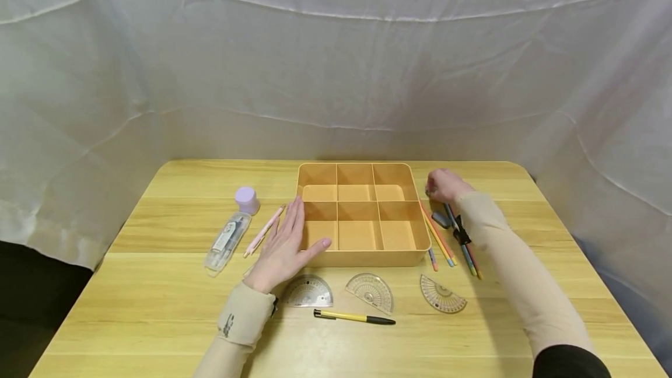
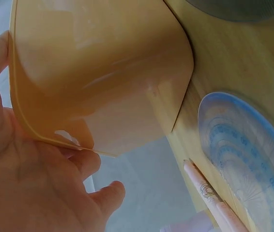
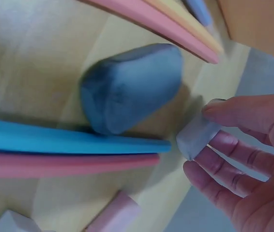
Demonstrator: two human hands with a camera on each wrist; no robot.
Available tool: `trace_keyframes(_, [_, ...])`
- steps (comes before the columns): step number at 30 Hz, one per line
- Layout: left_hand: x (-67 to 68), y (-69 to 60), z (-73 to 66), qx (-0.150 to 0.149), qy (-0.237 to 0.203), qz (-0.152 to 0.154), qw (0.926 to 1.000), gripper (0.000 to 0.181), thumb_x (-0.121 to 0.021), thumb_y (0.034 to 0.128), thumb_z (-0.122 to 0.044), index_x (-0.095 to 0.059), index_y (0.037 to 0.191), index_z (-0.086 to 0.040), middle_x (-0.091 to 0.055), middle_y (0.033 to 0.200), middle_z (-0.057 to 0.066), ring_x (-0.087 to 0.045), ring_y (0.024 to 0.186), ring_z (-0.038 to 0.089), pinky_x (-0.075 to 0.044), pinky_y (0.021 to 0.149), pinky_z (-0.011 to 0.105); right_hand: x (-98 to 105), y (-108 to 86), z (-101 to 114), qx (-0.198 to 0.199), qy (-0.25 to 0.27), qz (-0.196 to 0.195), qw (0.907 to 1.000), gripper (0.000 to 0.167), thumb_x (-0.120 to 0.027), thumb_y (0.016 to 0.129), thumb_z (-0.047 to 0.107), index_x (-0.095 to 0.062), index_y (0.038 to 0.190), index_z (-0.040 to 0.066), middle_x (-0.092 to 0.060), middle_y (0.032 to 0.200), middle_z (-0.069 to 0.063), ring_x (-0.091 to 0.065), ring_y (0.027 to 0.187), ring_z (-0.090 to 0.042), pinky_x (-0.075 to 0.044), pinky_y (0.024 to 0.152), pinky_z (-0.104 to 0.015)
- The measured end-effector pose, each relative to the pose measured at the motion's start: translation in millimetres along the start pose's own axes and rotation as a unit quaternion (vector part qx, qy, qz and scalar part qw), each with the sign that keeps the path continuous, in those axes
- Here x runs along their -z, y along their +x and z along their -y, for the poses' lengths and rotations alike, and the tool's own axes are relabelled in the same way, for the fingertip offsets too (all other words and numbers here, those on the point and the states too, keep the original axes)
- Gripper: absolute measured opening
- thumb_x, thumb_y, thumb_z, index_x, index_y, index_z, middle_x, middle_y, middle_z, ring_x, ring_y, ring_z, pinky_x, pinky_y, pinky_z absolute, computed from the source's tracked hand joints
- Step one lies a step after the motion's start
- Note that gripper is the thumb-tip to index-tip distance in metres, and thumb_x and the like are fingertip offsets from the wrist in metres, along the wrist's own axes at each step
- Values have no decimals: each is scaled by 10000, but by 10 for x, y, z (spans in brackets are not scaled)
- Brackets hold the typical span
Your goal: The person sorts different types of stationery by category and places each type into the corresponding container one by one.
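Note:
An orange box with six compartments stands mid-table. My left hand lies on its left edge, and in the left wrist view the fingers of that hand touch the rim of the box. Right of the box, my right hand is near the table's back. The right wrist view shows this hand pinching a small whitish block between thumb and fingers. Beside it lie a grey eraser and blue and pink pencils.
Three protractors and a yellow-black pen lie in front of the box. To the left are a pink pen, a clear case and a purple round object. Colored pencils lie at right.

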State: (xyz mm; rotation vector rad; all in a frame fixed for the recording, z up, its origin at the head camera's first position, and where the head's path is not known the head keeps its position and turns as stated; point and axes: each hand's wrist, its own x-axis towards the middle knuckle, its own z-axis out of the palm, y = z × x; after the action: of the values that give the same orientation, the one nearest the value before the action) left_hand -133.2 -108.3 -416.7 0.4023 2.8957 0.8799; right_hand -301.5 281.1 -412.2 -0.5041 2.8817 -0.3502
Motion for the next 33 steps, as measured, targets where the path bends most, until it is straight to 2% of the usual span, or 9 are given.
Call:
trace_keyframes(3, [2, 0, -2, 16, -8, 30, 10000, 1030, -514, 974, -608, 92, 1605, -64, 126, 1702, 79, 72, 1583, 242, -33, 1281, 584, 56, -5, 16, 25, 82, -89, 9999, 42, -645, 832, 17, -647, 872, 4, -689, 900, -167, -622, 828, -298, -540, 781, -474])
trace_keyframes(10, [3, 7, 7, 43, -12, 100, 9999, 1034, -511, 972, -616, 98, 1604, -70, 164, 1688, 40, 83, 1584, 237, -22, 1281, 586, 281, -30, 130, 569, -131, -667, 9961, 42, -639, 820, -5, -657, 857, -1, -658, 837, -161, -617, 812, -319, -513, 748, -506])
trace_keyframes(17, [1, 18, 6, 29, 28, 124, 9999, 1037, -506, 972, -622, 105, 1602, -70, 165, 1687, 48, 79, 1585, 244, -26, 1280, 586, 568, -56, 340, 804, -334, -798, 9930, 43, -673, 867, 46, -651, 862, 9, -639, 838, -157, -602, 791, -302, -508, 688, -484])
trace_keyframes(23, [1, 18, 9, 23, 57, 115, 9999, 1041, -508, 971, -624, 102, 1601, -65, 142, 1692, 67, 37, 1593, 282, -28, 1277, 592, 732, -20, 527, 1035, -453, -746, 9908, 40, -656, 871, 35, -649, 879, -4, -635, 812, -142, -591, 756, -275, -493, 661, -441])
trace_keyframes(27, [6, 18, 13, 32, 30, 115, 9999, 1034, -511, 972, -617, 95, 1604, -66, 128, 1700, 80, 55, 1590, 264, -28, 1277, 595, 795, 15, 674, 1056, -378, -621, 9917, 42, -651, 866, 34, -641, 888, -1, -655, 836, -146, -606, 773, -281, -514, 706, -464])
trace_keyframes(33, [15, 20, 18, 53, 16, 146, 9999, 1036, -505, 972, -624, 106, 1603, -76, 147, 1694, 64, 77, 1583, 235, -25, 1278, 594, 807, 94, 893, 917, -377, -238, 9948, 46, -643, 856, 33, -644, 895, 8, -663, 839, -128, -610, 780, -263, -529, 741, -446])
